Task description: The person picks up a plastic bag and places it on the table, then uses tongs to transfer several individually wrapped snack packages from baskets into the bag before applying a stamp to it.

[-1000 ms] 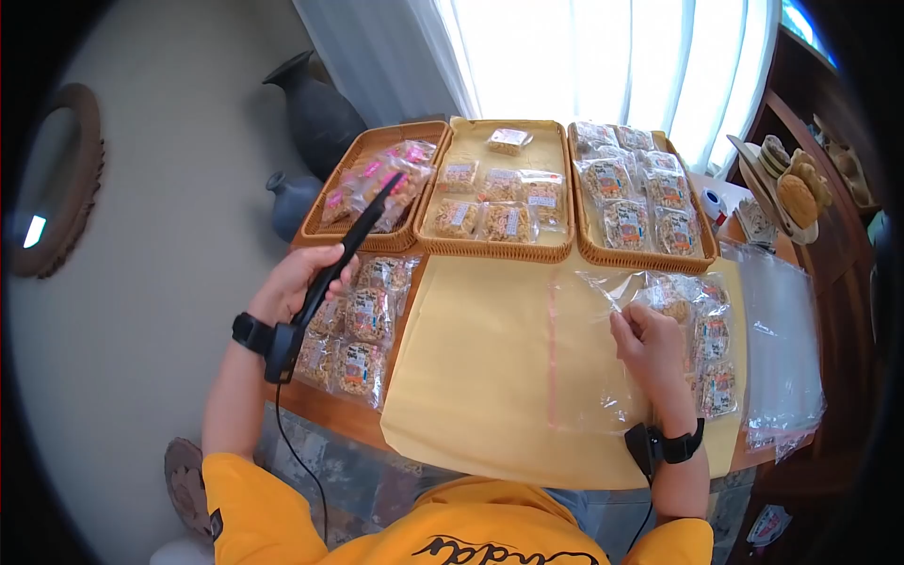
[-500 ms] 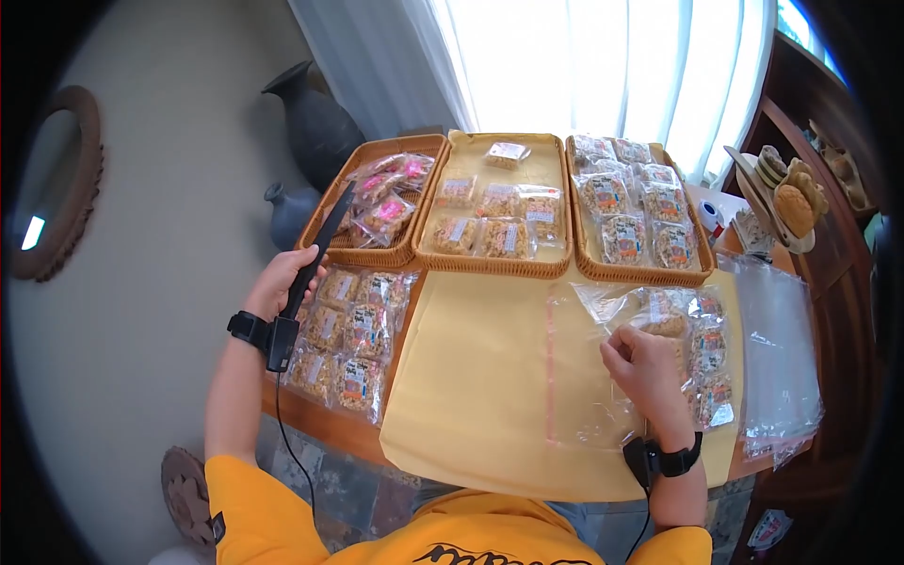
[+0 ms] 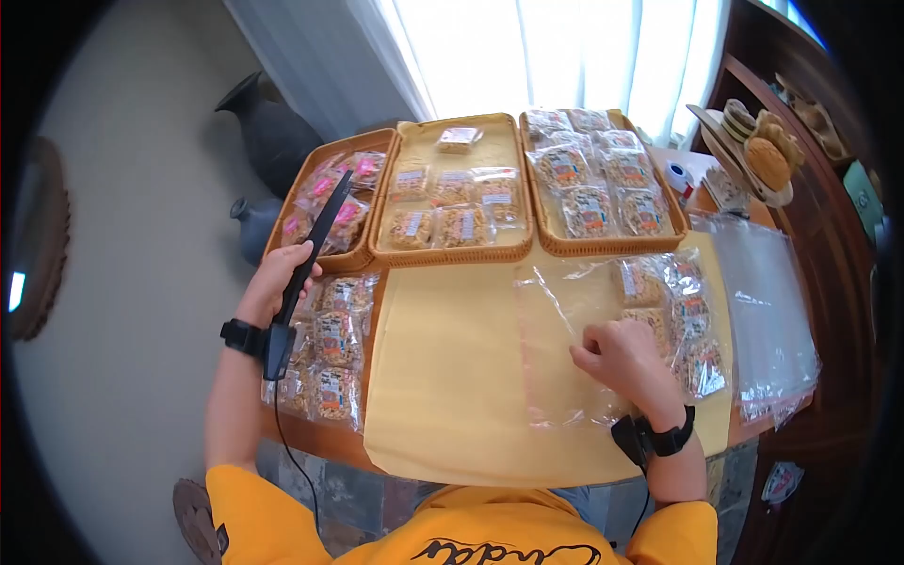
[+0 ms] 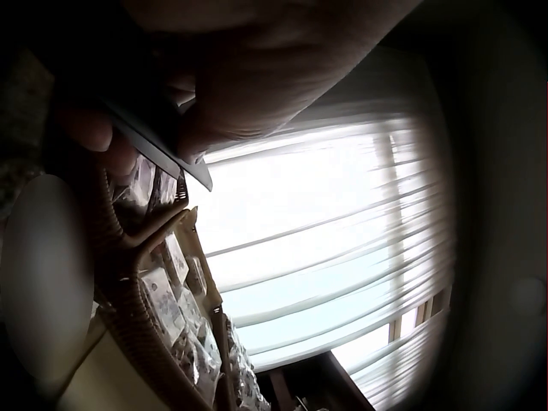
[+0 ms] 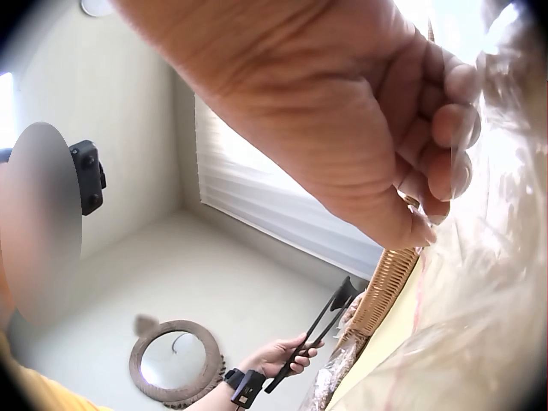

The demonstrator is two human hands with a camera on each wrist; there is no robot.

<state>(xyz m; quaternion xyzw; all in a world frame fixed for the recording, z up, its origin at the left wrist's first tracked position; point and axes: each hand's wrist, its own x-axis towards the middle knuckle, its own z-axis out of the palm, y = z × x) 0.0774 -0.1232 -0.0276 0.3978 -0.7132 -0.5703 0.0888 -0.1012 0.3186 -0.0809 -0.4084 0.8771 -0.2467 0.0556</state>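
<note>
My left hand [image 3: 275,282] grips black tongs [image 3: 320,226], whose tips are over the left wicker basket [image 3: 374,212] of pink-labelled packets [image 3: 350,211]. My right hand [image 3: 629,363], fingers curled, pinches the film of a large clear bag [image 3: 556,377] on the yellow paper. Packets [image 3: 639,282] lie in rows at the bag's right part. In the right wrist view, the right hand [image 5: 342,111] has its fingertips against the clear film [image 5: 479,274]. The left wrist view shows the left hand [image 4: 257,68] dark against the window.
A middle basket [image 3: 452,254] and a right basket [image 3: 612,247] hold labelled packets. More bagged packets [image 3: 334,339] lie at the left. Flat clear bags [image 3: 767,320] are stacked at the right, with a tape roll [image 3: 676,174] behind. Dark vases [image 3: 273,141] stand at the left.
The head view has swung right, so the baskets appear farther left. The tongs have shifted over the left basket, where the pink-labelled packets lie lower and differently arranged. My right hand keeps its pinch.
</note>
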